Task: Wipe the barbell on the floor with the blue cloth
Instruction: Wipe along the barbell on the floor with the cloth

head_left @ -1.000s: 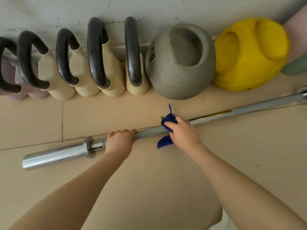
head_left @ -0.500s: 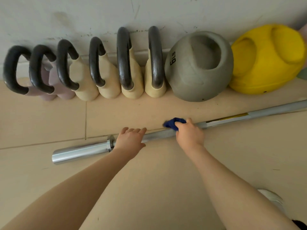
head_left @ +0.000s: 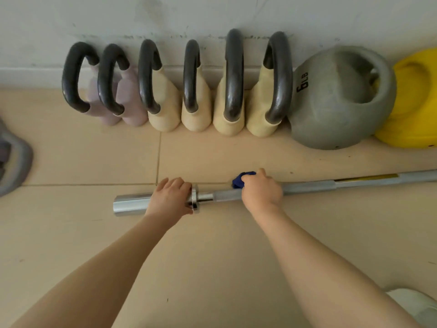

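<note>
Right hand (head_left: 261,191) clamps blue cloth (head_left: 239,180) round barbell (head_left: 307,185) (grip closed).

Barbell (head_left: 307,187) lies on the floor (head_left: 212,268), running left to right, parallel to the wall (head_left: 212,15) behind it. Between wall and bar, a row of kettlebells (head_left: 196,91) stands side by side; to their right a round weight marked 6 LB (head_left: 340,100), another weight (head_left: 411,102) at the far right edge. Left hand (head_left: 171,197) rests on the bar's left sleeve, against the collar. Right hand (head_left: 261,191) sits on the shaft just right of the collar, cloth (head_left: 240,179) under its fingers. A separate object (head_left: 14,162) lies at the far left edge.
</note>
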